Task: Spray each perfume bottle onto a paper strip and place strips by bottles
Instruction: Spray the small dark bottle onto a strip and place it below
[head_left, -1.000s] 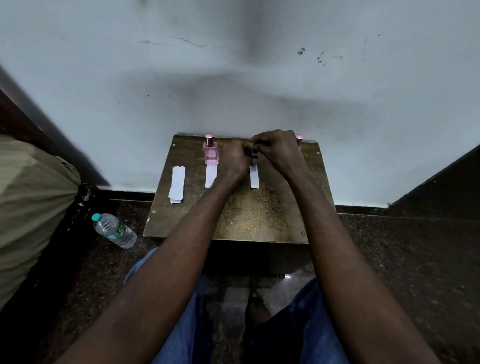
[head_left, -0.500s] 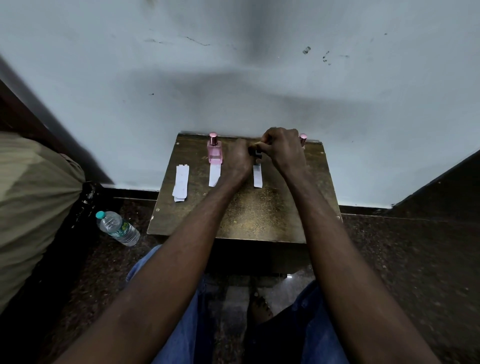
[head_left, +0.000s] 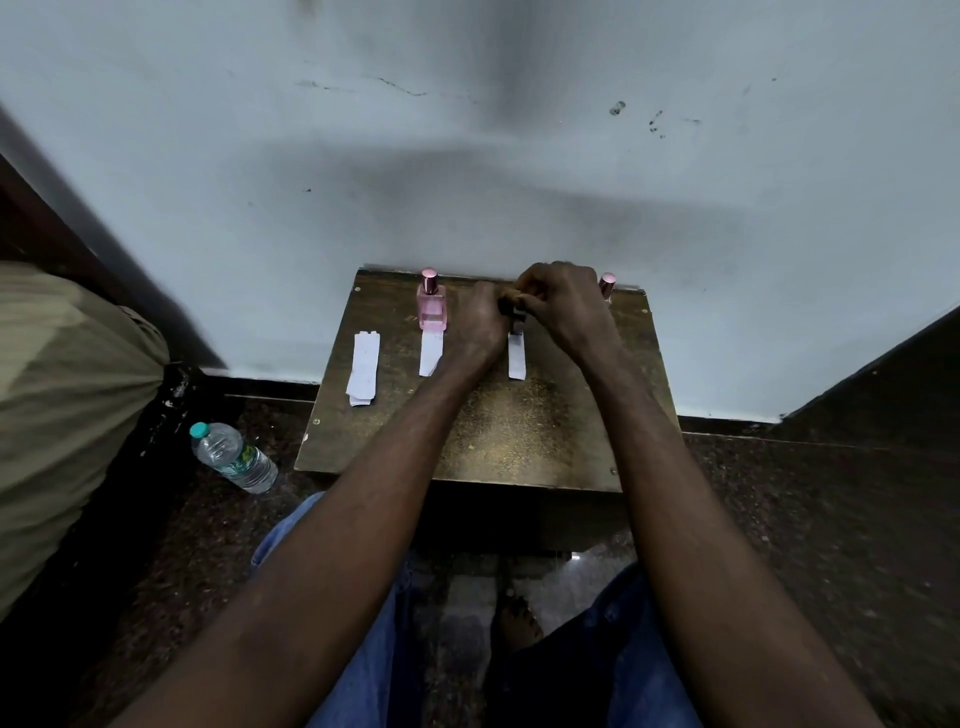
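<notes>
1. Pale blue-grey painted wall (head_left: 467, 182), scuffed and shadowed, rises directly behind a small brown wooden table (head_left: 519, 431), which stands on a dark speckled floor (head_left: 805, 519).
2. I sit facing the table; my blue denim trousers (head_left: 363, 649) show at the lower edge, with both forearms stretched forward over the tabletop.
3. My left hand (head_left: 480, 322) is at the back centre of the table, with its fingers curled round the left side of a small dark perfume bottle (head_left: 516, 312). That bottle stands upright on the table and is mostly hidden between my hands.
4. My right hand (head_left: 563, 306) is clenched, its fingertips pinching the top of the small dark perfume bottle. Whether a cap is on or off cannot be told.
5. One white paper strip (head_left: 517, 356) lies flat on the table just in front of the small dark perfume bottle, pointing toward me.
6. To the left, a square pink glass perfume bottle (head_left: 431, 306) with a pink metallic cap stands upright near the wall. A second white paper strip (head_left: 431, 353) lies just in front of it.
7. Further left, a short stack of spare white paper strips (head_left: 362, 369) lies near the table's left edge.
8. A third bottle's pink cap (head_left: 606, 286) shows behind my right hand; its body is hidden.
9. A clear plastic water bottle (head_left: 234, 457) with a teal cap lies on the floor left of the table, near a bulk of olive fabric (head_left: 67, 405).
</notes>
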